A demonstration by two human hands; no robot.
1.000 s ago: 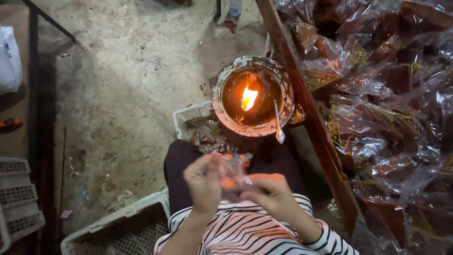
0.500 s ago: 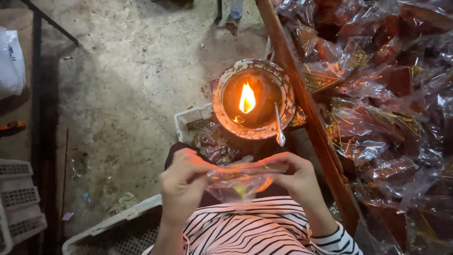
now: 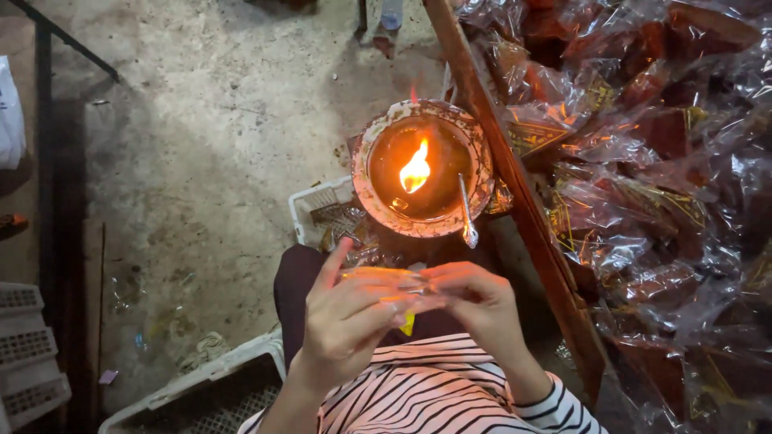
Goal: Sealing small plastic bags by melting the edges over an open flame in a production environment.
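My left hand [image 3: 342,321] and my right hand [image 3: 474,301] meet in front of my chest, fingertips together, pinching a small clear plastic packet [image 3: 384,280] with something yellow [image 3: 408,323] showing below it. Both hands hold it a little nearer to me than a round bowl lamp [image 3: 422,169], where a flame [image 3: 415,169] burns in dark liquid. A metal spoon [image 3: 466,213] leans on the bowl's right rim. My striped sleeves show at the bottom.
A large heap of clear-wrapped red and gold packets [image 3: 643,161] fills the right, behind a slanted wooden board [image 3: 515,185]. A small white basket [image 3: 322,213] sits left of the lamp. White crates [image 3: 209,386] stand at the lower left. Bare concrete floor [image 3: 201,145] lies to the left.
My hands had stretched the packet wide between them; now they have come together, folding it small at the fingertips. The view has shifted slightly lower.
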